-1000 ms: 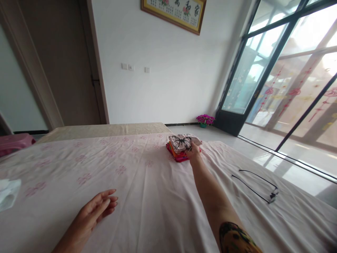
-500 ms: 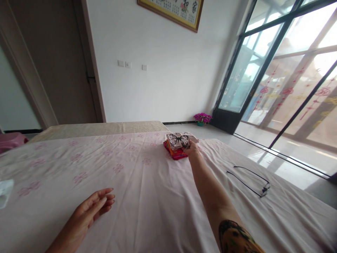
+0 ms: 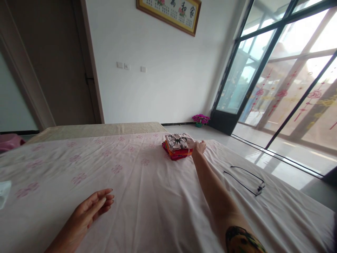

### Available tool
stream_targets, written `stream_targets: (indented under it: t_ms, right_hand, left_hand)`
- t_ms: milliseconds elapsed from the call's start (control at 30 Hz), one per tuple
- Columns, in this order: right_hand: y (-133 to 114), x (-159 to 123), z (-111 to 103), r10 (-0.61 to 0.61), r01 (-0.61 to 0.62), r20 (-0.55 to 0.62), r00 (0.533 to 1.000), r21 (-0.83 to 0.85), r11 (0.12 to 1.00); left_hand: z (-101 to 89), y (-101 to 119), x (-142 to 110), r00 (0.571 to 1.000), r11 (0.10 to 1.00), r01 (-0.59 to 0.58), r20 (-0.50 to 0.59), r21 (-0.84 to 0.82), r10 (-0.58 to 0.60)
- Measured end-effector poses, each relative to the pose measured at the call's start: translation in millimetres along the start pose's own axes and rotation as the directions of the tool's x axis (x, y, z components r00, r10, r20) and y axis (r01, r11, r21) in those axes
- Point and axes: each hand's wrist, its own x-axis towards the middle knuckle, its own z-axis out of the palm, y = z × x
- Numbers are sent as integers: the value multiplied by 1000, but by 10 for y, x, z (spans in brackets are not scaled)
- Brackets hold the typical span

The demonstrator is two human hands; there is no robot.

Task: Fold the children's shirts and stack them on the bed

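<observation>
A small stack of folded cloths [image 3: 177, 146] lies at the far side of the bed, a white one with a black butterfly print on top of orange and magenta ones. My right hand [image 3: 199, 147] reaches out beside the stack's right edge, touching or nearly touching the top cloth; I cannot tell whether its fingers grip it. My left hand [image 3: 91, 208] rests flat on the pink flowered sheet [image 3: 137, 189] near me, fingers stretched out and holding nothing.
A thin black cable with a small clip [image 3: 247, 181] lies on the sheet to the right. A white object [image 3: 3, 191] shows at the left edge. Beyond the bed are a beige mattress [image 3: 97, 129], a door, a flower pot [image 3: 200, 119] and glass doors.
My right hand has slid from the front of the stack to its right side, and the stack now lies squarer. The view has shifted slightly. My left hand has stayed put.
</observation>
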Motion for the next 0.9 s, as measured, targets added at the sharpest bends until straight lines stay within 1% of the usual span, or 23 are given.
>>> stream_targets:
  t_ms: [33, 67, 100, 133, 167, 200, 233, 267, 300, 333, 367, 400, 433, 467, 533, 600, 667, 733, 800, 900]
  right_hand:
    - [-57, -9, 49, -64, 59, -38, 997, -116, 991]
    - [-106, -15, 118, -149, 132, -49, 988, -260, 957]
    - [-143, -17, 202, -244, 218, -12, 970, -405, 888]
    - [-165, -14, 296, -334, 318, 74, 940, -549, 773]
    - [-171, -6, 390, -393, 414, 190, 900, -658, 629]
    - [-158, 5, 475, -408, 488, 305, 861, -723, 489]
    - [-125, 16, 544, -376, 529, 396, 838, -758, 382]
    - [-75, 26, 592, -299, 543, 465, 833, -791, 283]
    - [-8, 33, 616, -181, 538, 510, 841, -824, 180]
    - [71, 36, 618, -50, 527, 525, 850, -846, 75]
    - [158, 35, 603, 69, 519, 516, 854, -855, -23]
    - [244, 32, 577, 154, 516, 499, 853, -850, -107]
    - [323, 30, 547, 200, 516, 483, 852, -839, -170]
    - [388, 30, 519, 213, 515, 475, 854, -831, -213]
    - [460, 41, 484, 207, 506, 465, 861, -826, -247]
    - [455, 60, 482, 232, 508, 459, 858, -827, -242]
    - [404, 61, 502, 264, 514, 455, 850, -826, -231]
    - [348, 23, 519, 274, 519, 456, 847, -821, -238]
    - [312, -57, 513, 246, 519, 465, 851, -817, -251]
    - [299, -227, 460, 150, 508, 485, 861, -825, -249]
  left_hand:
    - [-3, -2, 1, 1000, 1000, 1, 2, 0, -1]
    - [-5, -3, 2, 1000, 1000, 3, 3, -1, -3]
    - [-6, -3, 3, 1000, 1000, 4, 3, -1, -4]
    - [-6, -3, 4, 1000, 1000, 5, 2, -1, -5]
    - [-6, -3, 5, 1000, 1000, 5, -1, -1, -5]
    - [-5, -4, 7, 1000, 1000, 5, -3, 1, -5]
    - [-5, -5, 9, 1000, 1000, 3, -6, 6, -3]
    - [-5, -7, 12, 1000, 1000, 1, -6, 12, -1]
    - [-6, -10, 14, 1000, 1000, -2, -7, 20, 2]
    - [-7, -12, 17, 1000, 1000, -4, -7, 29, 5]
    - [-9, -14, 18, 1000, 999, -8, -6, 37, 8]
    - [-10, -14, 18, 1000, 999, -11, -6, 46, 12]
    - [-11, -12, 17, 1000, 998, -14, -6, 54, 14]
    - [-10, -10, 15, 1000, 998, -17, -7, 60, 18]
    - [-6, -3, 10, 1000, 998, -24, -12, 66, 25]
    - [0, 1, 6, 999, 997, -31, -13, 65, 32]
    - [4, -4, 3, 999, 997, -42, -4, 63, 42]
    - [1, -15, 4, 998, 997, -56, 15, 60, 55]
    - [-9, -30, 8, 997, 996, -69, 33, 53, 68]
    - [-29, -52, 20, 994, 995, -93, 53, 29, 91]
